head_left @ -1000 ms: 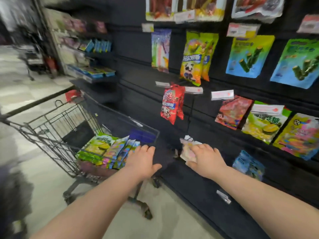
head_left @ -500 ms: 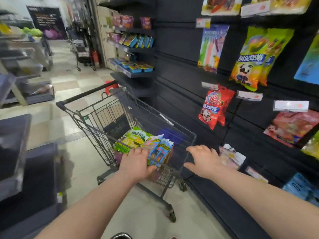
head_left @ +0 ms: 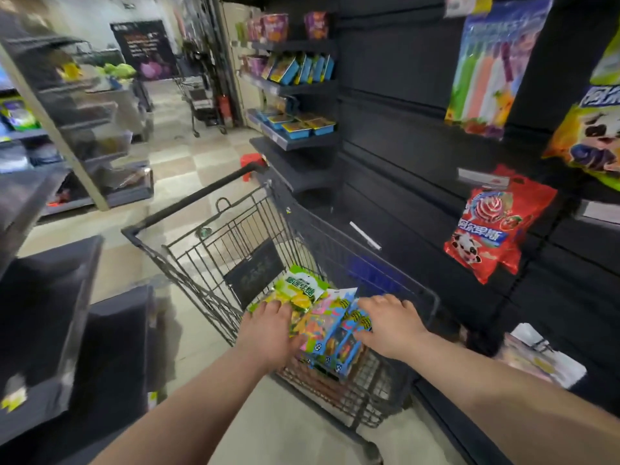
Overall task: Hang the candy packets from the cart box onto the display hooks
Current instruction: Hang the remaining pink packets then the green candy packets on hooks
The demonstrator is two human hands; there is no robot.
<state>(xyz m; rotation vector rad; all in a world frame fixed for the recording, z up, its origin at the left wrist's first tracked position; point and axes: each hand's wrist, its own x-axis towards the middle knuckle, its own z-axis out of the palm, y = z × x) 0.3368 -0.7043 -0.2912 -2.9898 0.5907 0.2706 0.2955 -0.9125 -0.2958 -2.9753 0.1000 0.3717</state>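
A wire shopping cart [head_left: 214, 239] stands in front of me beside the black display wall [head_left: 402, 156]. In its near end sits a box [head_left: 322, 374] stuffed with upright candy packets: green and yellow ones [head_left: 300, 290] on the left, blue and pink ones [head_left: 330, 333] on the right. My left hand [head_left: 268, 330] lies on top of the green and yellow packets. My right hand [head_left: 389, 325] rests with straight fingers on the blue packets. Neither hand visibly grips a packet. On the wall hang a red candy bag [head_left: 496, 226] and a striped multicolour bag [head_left: 486, 72].
A pale packet [head_left: 536, 357] hangs low on the wall at the right. Shelves with blue boxes [head_left: 302, 125] stand beyond the cart. Dark shelving [head_left: 50, 313] lines the left side of the aisle. Another cart [head_left: 201, 105] is parked far down the tiled floor.
My view turned left from the wall to the cart. My right hand left the pale packet on the low hook and moved onto the blue packets. My left hand settled on the green ones.
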